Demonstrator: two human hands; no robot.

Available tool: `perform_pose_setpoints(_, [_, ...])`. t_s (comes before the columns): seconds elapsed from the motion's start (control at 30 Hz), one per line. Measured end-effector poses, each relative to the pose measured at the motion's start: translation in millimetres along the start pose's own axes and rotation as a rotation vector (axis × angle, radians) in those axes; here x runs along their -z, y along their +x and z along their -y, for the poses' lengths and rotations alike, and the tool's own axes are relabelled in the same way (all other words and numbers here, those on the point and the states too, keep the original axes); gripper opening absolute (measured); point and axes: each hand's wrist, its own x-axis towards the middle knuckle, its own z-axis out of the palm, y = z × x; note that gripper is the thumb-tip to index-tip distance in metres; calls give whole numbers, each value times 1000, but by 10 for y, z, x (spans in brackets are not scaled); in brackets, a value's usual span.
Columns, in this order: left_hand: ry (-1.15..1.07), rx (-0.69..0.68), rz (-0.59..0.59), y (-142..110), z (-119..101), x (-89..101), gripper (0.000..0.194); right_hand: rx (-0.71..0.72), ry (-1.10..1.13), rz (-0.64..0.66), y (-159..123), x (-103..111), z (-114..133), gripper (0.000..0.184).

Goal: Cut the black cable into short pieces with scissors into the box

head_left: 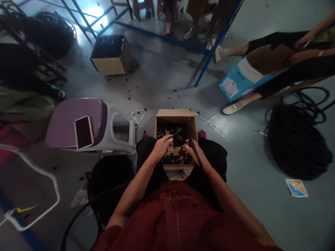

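My left hand (pixel 160 149) pinches a short black rubber-like piece (pixel 177 133) above an open cardboard box (pixel 176 115). My right hand (pixel 192 149) grips a thin black cable (pixel 196 156), which runs down past the wrist. The box stands between my knees and holds many small black cut pieces (pixel 175 155). Both hands are right over its opening, and they hide part of the contents. The two hands are apart, with a small gap between the fingertips.
A purple-topped stool (pixel 78 123) holding a phone (pixel 83 132) stands to my left. Coils of black cable (pixel 295 139) lie to my right. A seated person's legs (pixel 274 66) and a second box (pixel 111 55) are ahead, beyond scattered black bits and blue metal framing.
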Motion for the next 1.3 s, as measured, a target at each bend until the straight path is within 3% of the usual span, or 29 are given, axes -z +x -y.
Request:
perform_pose_setpoints(0.2, [-4,-4,-8,339,120,62,42,-67,-266,138,10,142,-224,49])
perform_pose_setpoints(0.47, [-76,125,-50,408,526,263,48,-159,-466,289,144,72,-364,48])
perform_pose_setpoints(0.83, [-87,140,-59,583,516,303,48,-8,-650,412,519,78,-81,44])
perform_pose_setpoints(1.3, [-99,251,45,708,631,330,55,23,-649,470,717,63,-302,42])
